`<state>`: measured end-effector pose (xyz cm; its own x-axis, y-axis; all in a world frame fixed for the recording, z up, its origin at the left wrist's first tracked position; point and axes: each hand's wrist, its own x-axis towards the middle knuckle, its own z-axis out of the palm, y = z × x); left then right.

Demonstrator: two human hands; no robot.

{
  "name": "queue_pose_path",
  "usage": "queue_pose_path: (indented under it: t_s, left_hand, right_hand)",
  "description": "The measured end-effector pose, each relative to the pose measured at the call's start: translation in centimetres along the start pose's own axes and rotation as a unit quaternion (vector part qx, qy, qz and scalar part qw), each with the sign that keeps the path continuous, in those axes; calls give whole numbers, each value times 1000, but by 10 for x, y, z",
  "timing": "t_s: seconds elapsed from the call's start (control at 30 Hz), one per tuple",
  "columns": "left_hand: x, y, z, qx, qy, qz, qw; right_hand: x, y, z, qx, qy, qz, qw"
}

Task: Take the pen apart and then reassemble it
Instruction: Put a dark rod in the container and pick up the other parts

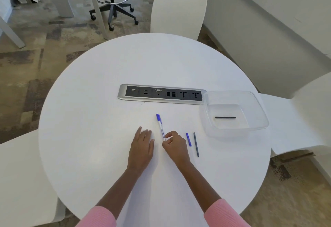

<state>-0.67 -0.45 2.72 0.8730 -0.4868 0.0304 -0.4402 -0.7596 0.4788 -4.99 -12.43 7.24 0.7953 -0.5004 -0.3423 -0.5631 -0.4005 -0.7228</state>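
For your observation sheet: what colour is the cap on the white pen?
Blue: the cap on the pen, seen best in the head view.

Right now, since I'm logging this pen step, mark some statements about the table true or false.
1. The right hand pinches the pen at its near end. True.
2. The left hand holds the blue piece. False: it rests flat on the table; the piece lies loose.
3. The clear container is empty. False: a dark stick lies in it.
4. A dark rod lies on the table beside the blue piece. True.
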Motion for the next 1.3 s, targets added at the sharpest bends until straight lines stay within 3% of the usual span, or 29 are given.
queue_pose_path:
  t_s: [0.07, 0.13, 0.27, 0.33, 0.43, 0.53, 0.77, 0.97, 1.07, 1.13, 1.23, 1.3]
  left_hand:
    - [-2, 17, -8, -159, 8, -64, 985]
    - [-1, 31, -15, -305, -3, -160, 939]
    - [4, 48, -21, -542, -34, -293, 787]
    - [5, 52, -24, -615, -49, -326, 716]
    - [8, 53, -28, -687, -33, -365, 628]
    - [10, 54, -33, -725, -17, -393, 565]
    - [11, 56, -38, -775, 4, -416, 476]
    - [10, 57, -42, -794, 18, -428, 433]
    - [10, 59, -44, -801, 24, -428, 418]
    - [9, 60, -44, -802, 29, -430, 414]
    - [7, 62, -44, -802, 29, -436, 406]
    - [6, 63, -43, -804, 29, -440, 398]
  right_hand:
    - [-4, -4, -7, 49, -15, -11, 999]
    - [-9, -7, -12, 84, -29, -36, 995]
    - [-16, -7, -22, 100, -48, -68, 991]
    - [-16, -3, -31, 88, -41, -80, 992]
    - [-12, 13, -44, 33, 43, -72, 996]
    - [-5, 35, -55, -67, 109, -16, 992]
    - [-2, 59, -60, -152, 69, 59, 984]
    - [-2, 58, -59, -145, 68, 70, 985]
    - [-3, 48, -67, -34, 70, 76, 994]
    - [-6, 34, -71, 112, 59, 67, 990]
    - [-17, 11, -72, 338, 28, 40, 940]
    - [-23, 0, -68, 411, 14, 17, 911]
